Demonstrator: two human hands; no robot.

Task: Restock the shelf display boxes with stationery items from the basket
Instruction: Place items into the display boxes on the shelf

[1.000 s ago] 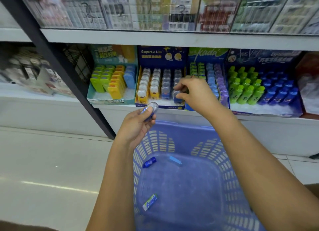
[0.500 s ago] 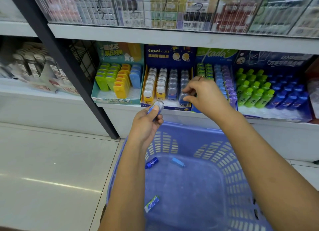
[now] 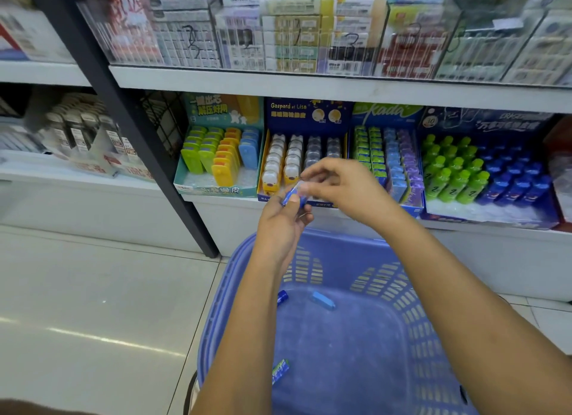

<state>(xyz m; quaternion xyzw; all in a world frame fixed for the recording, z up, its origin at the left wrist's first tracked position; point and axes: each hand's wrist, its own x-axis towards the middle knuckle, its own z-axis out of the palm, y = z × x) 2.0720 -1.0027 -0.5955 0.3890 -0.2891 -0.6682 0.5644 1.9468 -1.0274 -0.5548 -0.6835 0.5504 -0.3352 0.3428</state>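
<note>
A pale, glossy tiled floor (image 3: 93,306) runs under a white shelving unit (image 3: 309,86) with a slanting black metal upright (image 3: 123,120). Its lower shelf carries a row of printed cardboard display boxes. In front of it stands a blue plastic basket with slotted walls (image 3: 216,306).

Above the basket's far rim, just in front of the dark blue "Gaspard et Lisa" display box (image 3: 306,112), the left hand (image 3: 283,225) holds a small blue stationery item with a clear cap (image 3: 292,196), pinched upright between thumb and curled fingers. The right hand (image 3: 346,187) reaches in from the right, its fingers curled and their tips bunched at the clear cap. Blur hides whether they actually grip it.

The right hand covers the front right slots of the box. On the basket floor lie a green-and-blue wrapped stick (image 3: 280,372), a light blue piece (image 3: 323,300) and a dark blue tube (image 3: 282,297), which is partly hidden behind the left forearm.
</note>
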